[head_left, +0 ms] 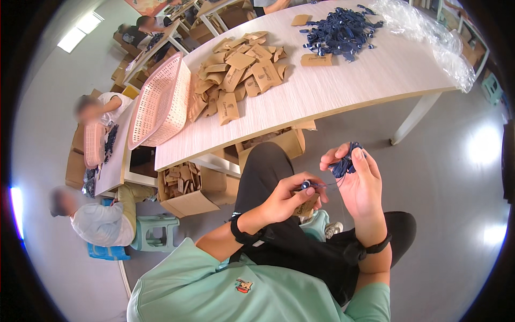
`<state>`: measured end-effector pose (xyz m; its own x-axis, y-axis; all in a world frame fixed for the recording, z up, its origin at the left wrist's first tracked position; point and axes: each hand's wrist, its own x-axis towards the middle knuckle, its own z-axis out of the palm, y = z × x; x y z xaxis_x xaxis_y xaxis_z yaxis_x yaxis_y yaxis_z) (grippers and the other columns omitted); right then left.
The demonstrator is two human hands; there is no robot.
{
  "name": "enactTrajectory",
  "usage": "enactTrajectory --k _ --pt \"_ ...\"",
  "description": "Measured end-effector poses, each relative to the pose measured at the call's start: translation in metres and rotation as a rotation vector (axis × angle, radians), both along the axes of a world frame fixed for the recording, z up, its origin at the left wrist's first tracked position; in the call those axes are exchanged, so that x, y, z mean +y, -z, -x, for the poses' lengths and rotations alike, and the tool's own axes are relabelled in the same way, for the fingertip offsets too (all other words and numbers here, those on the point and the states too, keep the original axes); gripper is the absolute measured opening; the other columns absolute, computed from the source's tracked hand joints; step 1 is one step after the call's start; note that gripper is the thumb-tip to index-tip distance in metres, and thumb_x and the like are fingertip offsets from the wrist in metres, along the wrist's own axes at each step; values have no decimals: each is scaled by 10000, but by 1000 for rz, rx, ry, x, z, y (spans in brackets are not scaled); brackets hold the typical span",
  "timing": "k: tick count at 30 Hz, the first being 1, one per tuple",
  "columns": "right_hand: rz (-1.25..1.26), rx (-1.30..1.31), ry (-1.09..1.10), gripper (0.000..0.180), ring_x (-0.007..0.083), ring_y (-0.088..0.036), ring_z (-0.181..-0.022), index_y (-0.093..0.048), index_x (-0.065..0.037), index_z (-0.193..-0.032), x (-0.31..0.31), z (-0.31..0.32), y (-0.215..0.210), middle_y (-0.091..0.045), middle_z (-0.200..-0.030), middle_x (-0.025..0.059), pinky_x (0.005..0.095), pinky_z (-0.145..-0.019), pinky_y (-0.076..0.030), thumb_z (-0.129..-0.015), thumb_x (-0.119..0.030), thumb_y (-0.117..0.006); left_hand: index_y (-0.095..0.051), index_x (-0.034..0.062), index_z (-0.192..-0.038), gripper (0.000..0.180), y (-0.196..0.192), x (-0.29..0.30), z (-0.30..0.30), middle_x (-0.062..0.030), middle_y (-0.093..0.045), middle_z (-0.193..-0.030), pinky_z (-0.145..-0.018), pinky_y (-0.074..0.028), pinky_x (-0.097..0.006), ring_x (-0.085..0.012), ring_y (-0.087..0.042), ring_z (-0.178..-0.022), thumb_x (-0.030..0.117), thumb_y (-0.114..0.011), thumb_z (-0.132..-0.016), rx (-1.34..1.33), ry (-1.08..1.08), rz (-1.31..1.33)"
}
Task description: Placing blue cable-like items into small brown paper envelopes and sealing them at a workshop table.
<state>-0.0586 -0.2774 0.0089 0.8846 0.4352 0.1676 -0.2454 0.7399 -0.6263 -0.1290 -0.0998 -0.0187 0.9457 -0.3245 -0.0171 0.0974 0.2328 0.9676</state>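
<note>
My right hand (pixel 360 180) is raised above my lap, closed round a bundle of thin dark blue cord (pixel 343 167). A thin strand runs from that bundle toward my left hand (pixel 292 197). There my thumb and fingers pinch a small round cord end (pixel 306 184), dark with a pale tip. A flat brown cardboard packet (pixel 306 207) is tucked in the same hand, partly hidden by the fingers. On the table beyond lie a heap of similar brown packets (pixel 236 72) and a tangled pile of dark blue cords (pixel 343 32).
A pink plastic basket (pixel 161 102) stands left of the packets on the pale table (pixel 386 75). Clear plastic wrap (pixel 429 35) lies at the right end. Cardboard boxes (pixel 193 188) sit underneath. Co-workers sit at the left, one on a stool (pixel 153 231).
</note>
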Motion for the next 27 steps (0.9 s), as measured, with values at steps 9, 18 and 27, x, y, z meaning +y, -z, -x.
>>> enactTrajectory --k 9,18,27 --pt "97 41 -27 323 268 -649 -905 -563 6 -974 1 2 -9 -630 -978 180 392 -828 -523 -1032 -285 -435 -526 -49 -1165 208 -2 -1 -2 -166 -646 -1006 -790 -535 -356 -215 -640 -919 63 -457 -1004 3 10 -76" --pt "33 10 -108 324 253 -661 -907 -589 24 -1022 -2 -2 -2 -665 -1009 208 369 -809 -540 -1034 -267 -447 -585 -45 -1140 273 -1 -2 1 -108 -669 -973 -762 -515 -297 -148 -626 -838 179 -486 -1020 -34 -49 -30" --pt "429 -210 -29 250 140 -651 -854 -592 24 -1067 2 6 -6 -673 -953 96 268 -747 -521 -1018 -200 -494 -617 -68 -1111 348 -2 2 1 -113 -682 -1009 -762 -523 -292 -154 -644 -840 232 -461 -1030 -22 -17 -84"
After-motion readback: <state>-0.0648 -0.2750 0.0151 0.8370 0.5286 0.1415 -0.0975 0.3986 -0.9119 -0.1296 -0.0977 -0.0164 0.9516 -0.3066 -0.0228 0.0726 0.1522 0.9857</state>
